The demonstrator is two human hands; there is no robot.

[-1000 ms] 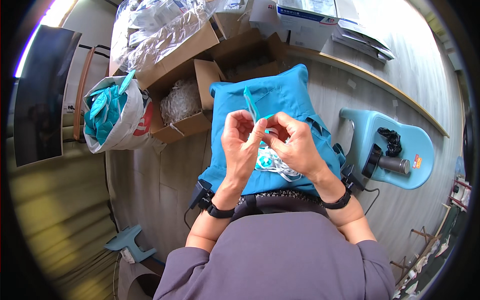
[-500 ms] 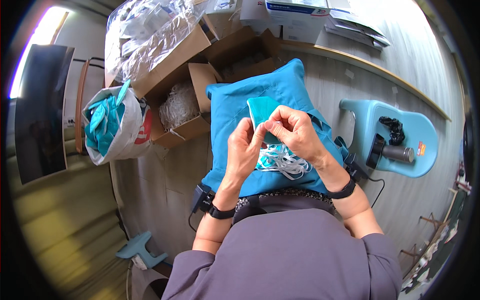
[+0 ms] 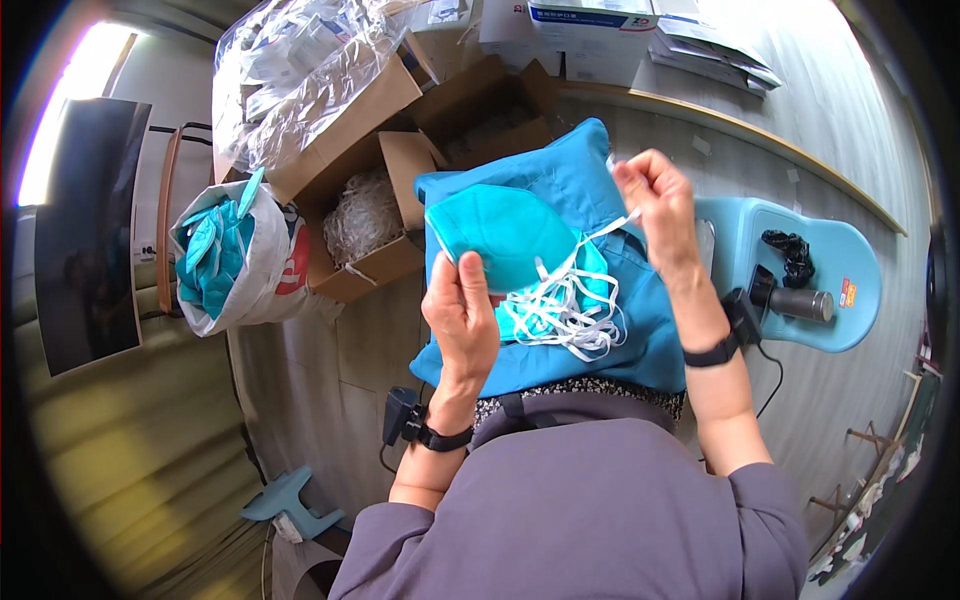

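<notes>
While the left hand (image 3: 462, 320) pinches the lower left edge of a teal folded face mask (image 3: 505, 235) between thumb and fingers, the right hand (image 3: 660, 215) is raised out to the right, its fingers closed on a white strap (image 3: 610, 228) that runs from the mask's pointed right end. A black wristband (image 3: 445, 438) with a small box beside it circles the left wrist, and a similar dark band (image 3: 712, 352) sits on the right. The mask is held up in front of the person, over the lap, with its broad outer face turned upward. Just below and to its right, partly behind it, a pile of teal masks (image 3: 540, 322) with tangled white straps lies on a blue cloth (image 3: 650, 345). To the right stands a pale blue plastic stool (image 3: 850, 260) bearing a dark grey tumbler (image 3: 803, 304), lying on its side, and a crumpled black plastic bag (image 3: 793, 258). On the left, a white sack (image 3: 265, 270) is filled with more teal masks (image 3: 215, 250); next to it, an open cardboard box (image 3: 375, 278) contains a bundle of white strips (image 3: 362, 215). Farther off are bulging clear plastic wrapping (image 3: 300, 90) and a white carton (image 3: 600, 55) with a blue band.
</notes>
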